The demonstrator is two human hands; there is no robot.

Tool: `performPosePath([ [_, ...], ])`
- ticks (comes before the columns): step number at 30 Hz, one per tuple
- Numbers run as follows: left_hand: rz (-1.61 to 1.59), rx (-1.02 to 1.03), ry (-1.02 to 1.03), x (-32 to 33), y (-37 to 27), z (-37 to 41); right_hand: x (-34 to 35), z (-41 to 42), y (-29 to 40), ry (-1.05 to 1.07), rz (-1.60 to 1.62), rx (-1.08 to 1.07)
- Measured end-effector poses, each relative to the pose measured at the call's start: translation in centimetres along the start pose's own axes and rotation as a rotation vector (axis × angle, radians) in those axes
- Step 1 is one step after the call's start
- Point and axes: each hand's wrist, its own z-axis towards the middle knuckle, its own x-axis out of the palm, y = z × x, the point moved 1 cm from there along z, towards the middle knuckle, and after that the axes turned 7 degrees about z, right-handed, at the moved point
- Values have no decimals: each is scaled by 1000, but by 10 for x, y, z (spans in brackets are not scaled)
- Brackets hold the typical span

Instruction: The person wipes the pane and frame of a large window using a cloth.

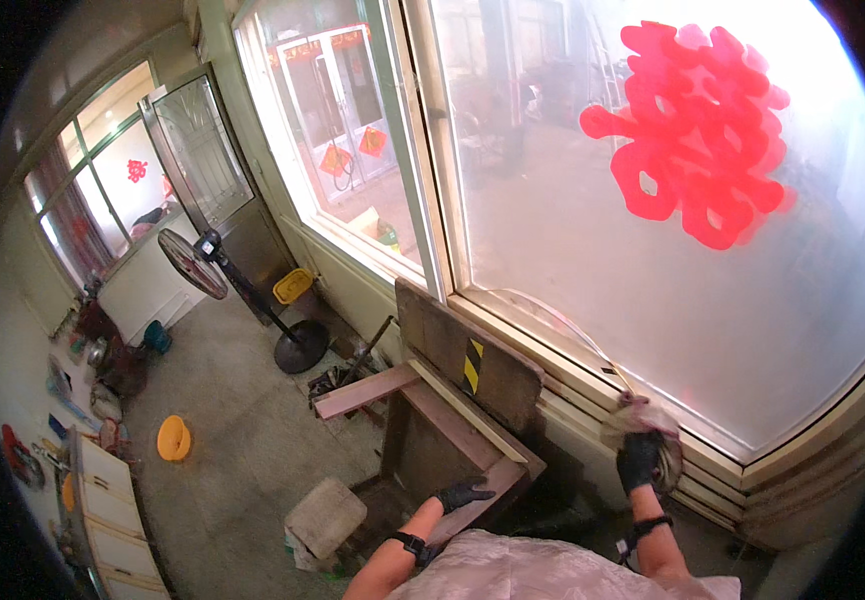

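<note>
My right hand (639, 460), in a black glove, is closed on a bunched cloth (661, 431) at the window sill (575, 382). The cloth is blurred. A thin cable (567, 322) runs along the lower window frame down to the cloth. My left hand (465, 493), also in a black glove, rests with spread fingers on the edge of a wooden frame (504, 480) of an open, box-like piece of furniture. A dark board (432, 330) with a yellow and black striped mark stands between that frame and the wall.
A large window pane (522, 225) bears a red paper cutout (695, 135). On the floor to the left stand a pedestal fan (302, 345), an orange basin (174, 438) and a yellow basin (294, 286). A padded stool (326, 517) is near my left arm, and white cabinets (114, 525) line the far left.
</note>
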Motion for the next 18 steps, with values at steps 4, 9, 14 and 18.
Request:
performPosePath([
  [4, 85, -11, -28, 10, 19, 12, -22, 59, 68, -140, 295, -271],
  [9, -28, 16, -30, 27, 59, 29, -4, 120, 140, 31, 400, -483],
  [14, 11, -29, -104, 7, 1, -1, -14, 145, 172, -45, 485, -490],
  [18, 47, 16, -139, 23, 30, 19, -24, 151, 174, 63, 504, -436],
])
